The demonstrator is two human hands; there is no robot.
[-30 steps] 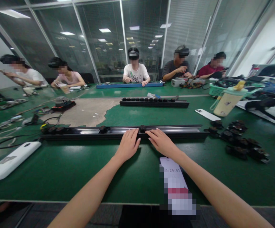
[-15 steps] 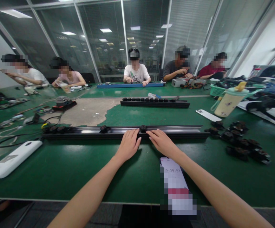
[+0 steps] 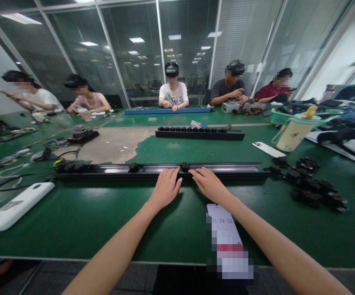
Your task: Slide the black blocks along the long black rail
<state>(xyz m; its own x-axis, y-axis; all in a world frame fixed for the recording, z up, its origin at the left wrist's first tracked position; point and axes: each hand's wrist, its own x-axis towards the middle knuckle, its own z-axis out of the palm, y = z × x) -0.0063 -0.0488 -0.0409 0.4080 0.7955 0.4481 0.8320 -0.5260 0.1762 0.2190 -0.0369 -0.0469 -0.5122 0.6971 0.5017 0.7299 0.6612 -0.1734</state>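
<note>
A long black rail (image 3: pixel 226 176) with a shiny inner channel lies crosswise on the green table. My left hand (image 3: pixel 166 186) reaches over its front edge, fingertips at the left side of a small black block (image 3: pixel 185 166) seated in the channel. From the other side, my right hand (image 3: pixel 208 182) has its fingertips at the same block, so it is held between the two hands. Another black block (image 3: pixel 133 166) sits farther left in the channel, and a pair of blocks (image 3: pixel 74 167) is near the left end. The undersides of my fingers are hidden.
Loose black blocks (image 3: pixel 315 182) are heaped at the right. Behind stands a second rail (image 3: pixel 200 134) filled with blocks. A phone with a timer (image 3: pixel 223 221) lies below my right wrist, a white power bank-like object (image 3: pixel 19 207) at left. Several people sit across the table.
My hands, the rail and the block look the same. Across the table, the middle person's hands have shifted slightly. The phone's timer has advanced one second.
</note>
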